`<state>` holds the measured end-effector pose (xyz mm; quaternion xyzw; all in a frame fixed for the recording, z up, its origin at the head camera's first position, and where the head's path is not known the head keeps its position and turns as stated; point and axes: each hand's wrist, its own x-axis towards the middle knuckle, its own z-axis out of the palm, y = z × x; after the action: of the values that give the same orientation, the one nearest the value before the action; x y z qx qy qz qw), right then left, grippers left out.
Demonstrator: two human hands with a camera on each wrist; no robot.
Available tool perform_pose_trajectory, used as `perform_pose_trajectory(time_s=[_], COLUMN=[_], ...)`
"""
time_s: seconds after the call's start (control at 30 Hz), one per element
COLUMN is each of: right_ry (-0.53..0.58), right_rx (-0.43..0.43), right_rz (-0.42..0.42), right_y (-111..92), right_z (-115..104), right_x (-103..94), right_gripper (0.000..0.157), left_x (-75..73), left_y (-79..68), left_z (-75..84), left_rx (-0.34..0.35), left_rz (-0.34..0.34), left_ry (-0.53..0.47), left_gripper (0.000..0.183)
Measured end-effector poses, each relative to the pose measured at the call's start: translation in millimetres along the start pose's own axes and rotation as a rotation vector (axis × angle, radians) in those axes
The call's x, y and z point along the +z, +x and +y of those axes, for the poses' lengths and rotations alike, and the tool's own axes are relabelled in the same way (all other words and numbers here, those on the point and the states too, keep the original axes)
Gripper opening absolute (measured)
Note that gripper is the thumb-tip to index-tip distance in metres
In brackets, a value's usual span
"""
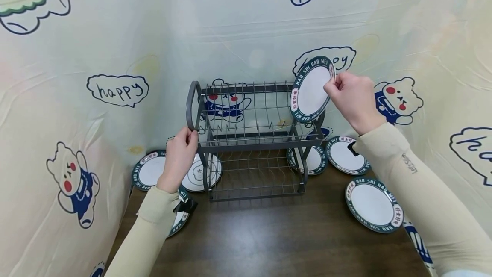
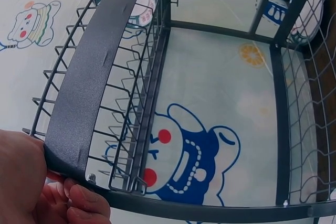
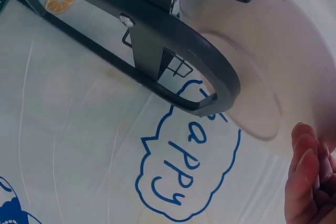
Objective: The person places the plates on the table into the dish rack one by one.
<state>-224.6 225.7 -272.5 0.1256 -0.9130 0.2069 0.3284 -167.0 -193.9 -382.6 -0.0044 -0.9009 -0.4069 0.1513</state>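
A dark two-tier dish rack [image 1: 251, 143] stands on the brown table against the patterned cloth. My left hand [image 1: 180, 153] grips the left side of its frame at the upper tier; in the left wrist view the fingers [image 2: 86, 203] curl under the dark bar. My right hand [image 1: 353, 97] pinches the right edge of a white plate [image 1: 312, 91] with a green lettered rim. The plate is tilted upright over the right end of the upper tier. Its plain pale back [image 3: 299, 66] shows in the right wrist view, beside the rack's rounded end.
Similar plates lie right of the rack: one plate [image 1: 347, 155] further back, another plate [image 1: 374, 205] nearer. Behind the rack's right legs is a plate [image 1: 317, 159]. On the left are a green-rimmed plate [image 1: 150, 172], a thin-ringed plate [image 1: 196, 176] and one partly under my left sleeve.
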Motion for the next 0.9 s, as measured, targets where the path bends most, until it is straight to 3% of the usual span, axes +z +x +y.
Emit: perform_pose_trajectory(time_s=[0.47, 0.9], right_ry=[-0.068, -0.013], right_rx=[-0.055, -0.030], right_rz=[0.019, 0.014], right_y=[-4.6, -9.7], right_z=[-8.8, -5.9], right_x=[8.3, 11.9], right_gripper=[0.024, 0.022], left_x=[0.4, 2.5], left_y=[-1.5, 0.0], left_z=[-1.3, -2.8], left_rx=[0.011, 0.025], left_rz=[0.016, 0.023], left_ry=[0.006, 0.009], left_gripper=[0.030, 0.031])
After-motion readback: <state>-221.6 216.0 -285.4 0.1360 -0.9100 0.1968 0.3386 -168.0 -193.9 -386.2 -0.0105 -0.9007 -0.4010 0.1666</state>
